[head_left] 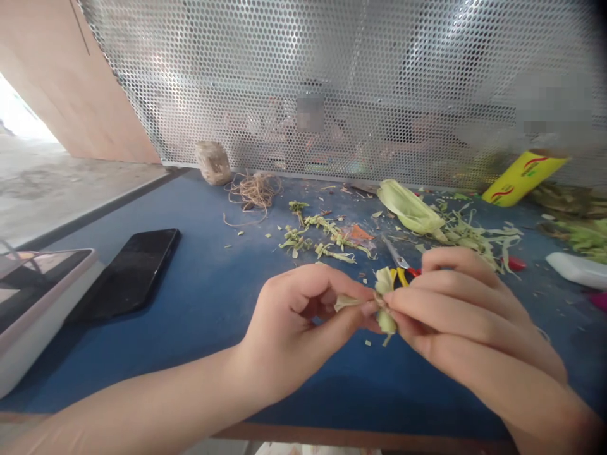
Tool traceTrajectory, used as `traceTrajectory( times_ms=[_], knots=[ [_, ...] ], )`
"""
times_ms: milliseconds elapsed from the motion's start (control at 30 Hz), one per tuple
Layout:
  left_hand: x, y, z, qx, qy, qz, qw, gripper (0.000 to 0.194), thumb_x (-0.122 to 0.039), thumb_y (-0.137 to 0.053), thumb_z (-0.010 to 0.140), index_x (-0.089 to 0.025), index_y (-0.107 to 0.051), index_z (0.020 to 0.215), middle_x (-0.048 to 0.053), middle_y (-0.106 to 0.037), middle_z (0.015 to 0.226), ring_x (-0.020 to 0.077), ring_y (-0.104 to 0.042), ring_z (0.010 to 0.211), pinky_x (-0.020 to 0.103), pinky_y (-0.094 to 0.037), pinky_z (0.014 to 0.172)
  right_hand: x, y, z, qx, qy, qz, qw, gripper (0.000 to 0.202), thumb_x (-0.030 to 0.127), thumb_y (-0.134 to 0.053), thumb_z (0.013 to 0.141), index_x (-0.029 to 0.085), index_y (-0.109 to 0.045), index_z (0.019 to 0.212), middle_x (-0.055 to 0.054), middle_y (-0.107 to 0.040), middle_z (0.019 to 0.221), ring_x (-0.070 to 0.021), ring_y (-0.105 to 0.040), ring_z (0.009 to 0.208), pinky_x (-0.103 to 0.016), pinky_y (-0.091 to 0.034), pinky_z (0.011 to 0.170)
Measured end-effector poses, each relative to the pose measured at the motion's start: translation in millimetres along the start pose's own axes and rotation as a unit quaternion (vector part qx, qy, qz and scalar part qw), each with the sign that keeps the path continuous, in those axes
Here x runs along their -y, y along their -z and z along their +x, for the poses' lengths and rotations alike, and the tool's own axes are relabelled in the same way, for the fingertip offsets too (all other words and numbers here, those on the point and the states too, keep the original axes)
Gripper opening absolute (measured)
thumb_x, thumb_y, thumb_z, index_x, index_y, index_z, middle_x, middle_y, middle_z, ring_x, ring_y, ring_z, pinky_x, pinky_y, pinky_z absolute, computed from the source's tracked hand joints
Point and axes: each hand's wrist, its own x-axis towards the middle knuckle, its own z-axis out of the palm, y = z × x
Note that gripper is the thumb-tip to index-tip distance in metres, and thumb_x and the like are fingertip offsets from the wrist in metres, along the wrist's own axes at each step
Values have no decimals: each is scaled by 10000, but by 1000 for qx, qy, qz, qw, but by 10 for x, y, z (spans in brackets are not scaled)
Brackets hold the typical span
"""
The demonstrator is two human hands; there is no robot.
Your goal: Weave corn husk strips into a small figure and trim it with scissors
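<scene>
Between my two hands is a small bundle of pale green husk strips (385, 321), held above the blue table (203, 354). My left hand (303, 322) pinches it from the left, thumb against forefinger, with a husk end sticking out. From the right, the fingertips of my right hand (465, 316) close on the bundle's middle. Scissors (397, 255) with red and yellow handles lie just behind, partly hidden by my right hand. Beyond them rests a large green corn husk (410, 208). Braided and torn husk pieces (332, 230) are scattered behind my hands.
A black phone (133, 272) lies at the left beside a pink-edged tray (57, 303). Tangled twine (255, 189) and a jar (213, 162) stand further back. A yellow packet (524, 177) and a white object (576, 270) are at the right. Perforated metal (265, 76) closes the back.
</scene>
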Motion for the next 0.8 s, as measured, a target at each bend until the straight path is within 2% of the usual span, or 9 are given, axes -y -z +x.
traceTrajectory(
  times_ms=[67, 133, 267, 400, 533, 633, 733, 800],
  knots=[
    [12, 15, 3, 0, -9, 18, 1000, 148, -70, -620, 709, -145, -642, 835, 14, -690, 645, 115, -646, 562, 169, -531, 490, 24, 9, -17, -27, -5, 12, 1000, 213, 135, -483, 779, 295, -517, 917, 39, -654, 787, -165, -594, 718, -320, -474, 758],
    [20, 33, 7, 2, -45, 52, 998, 255, -57, -623, 703, -153, -642, 939, 15, -691, 669, 108, -633, 567, 172, -521, 493, 25, 24, -31, -40, -15, 13, 999, 203, 140, -472, 784, 276, -535, 921, 20, -658, 822, -163, -600, 762, -295, -499, 733],
    [18, 56, 19, 11, -113, 102, 988, 233, -27, -616, 699, -165, -673, 878, 7, -693, 667, 81, -594, 565, 153, -491, 489, -54, 64, -59, -14, 18, 44, 999, 214, 121, -492, 760, 253, -560, 914, -10, -656, 889, -182, -618, 784, -294, -521, 639],
    [10, 51, 25, 11, -104, 100, 990, 182, -25, -604, 707, -161, -668, 808, 14, -693, 678, 94, -609, 587, 177, -494, 503, -123, 90, -72, -2, 52, 56, 997, 227, 128, -457, 780, 287, -554, 910, 6, -635, 1007, -193, -616, 859, -323, -520, 707],
    [9, 54, 26, 15, -106, 108, 988, 199, 1, -579, 708, -163, -655, 793, 15, -694, 685, 107, -619, 625, 188, -493, 523, -103, 135, -5, 34, 57, 37, 997, 294, 61, -516, 748, 242, -516, 979, -8, -637, 975, -168, -602, 870, -319, -491, 817],
    [14, 65, 26, 12, -111, 119, 987, 225, 2, -576, 709, -188, -652, 802, -1, -685, 690, 100, -608, 625, 186, -490, 526, -77, 177, 48, 58, 55, 29, 996, 353, 41, -542, 734, 230, -505, 1030, 3, -645, 920, -147, -603, 824, -275, -503, 764],
    [21, 71, 26, 1, -112, 124, 986, 233, 7, -587, 699, -198, -653, 789, -10, -672, 689, 95, -601, 622, 181, -492, 541, -82, 202, 35, 73, 11, -8, 997, 444, 56, -507, 780, 262, -457, 1170, 13, -644, 907, -134, -604, 789, -239, -504, 690],
    [23, 68, 28, -5, -109, 123, 986, 225, 4, -591, 699, -195, -653, 785, -8, -669, 692, 96, -602, 617, 181, -494, 540, -97, 209, 2, 82, 12, -32, 996, 483, 73, -487, 807, 251, -404, 1248, -5, -632, 921, -136, -596, 812, -228, -493, 684]
  ],
)
